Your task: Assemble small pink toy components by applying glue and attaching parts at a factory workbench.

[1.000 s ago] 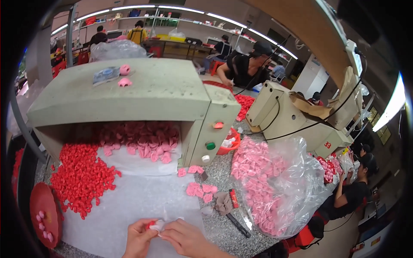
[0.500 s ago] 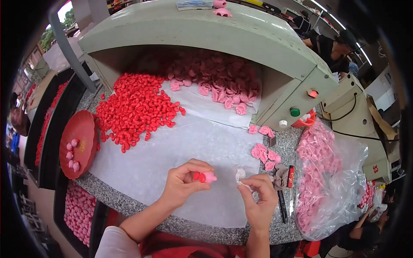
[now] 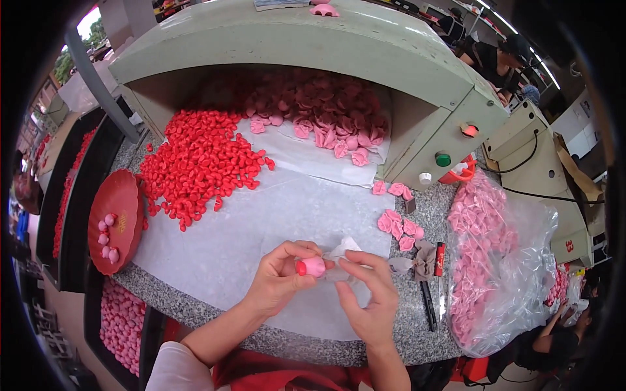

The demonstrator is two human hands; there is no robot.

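My left hand point(image 3: 277, 277) is closed around a small rounded piece point(image 3: 314, 266), pink with a red end, pinched between thumb and fingers above the white sheet point(image 3: 208, 260). Just to its right, my right hand point(image 3: 373, 293) holds a crumpled white cloth or tissue point(image 3: 345, 246) in curved fingers. Its fingertips and the cloth come up against the piece's right side. Part of the cloth is hidden behind the fingers, and how firmly they grip it is hard to see.
Loose red pieces point(image 3: 202, 163) heap at the left, beside a red dish point(image 3: 134, 218). Pink petal-shaped pieces point(image 3: 326, 117) lie under a grey-green metal hood point(image 3: 287, 42). At the right are a red lighter point(image 3: 440, 259), a black pen point(image 3: 428, 305) and a plastic bag point(image 3: 521, 260) of pink pieces.
My right hand has moved left with the white cloth, from apart to touching the pink piece. In my left hand the piece has turned, showing less of its red. The whole view has shifted slightly.
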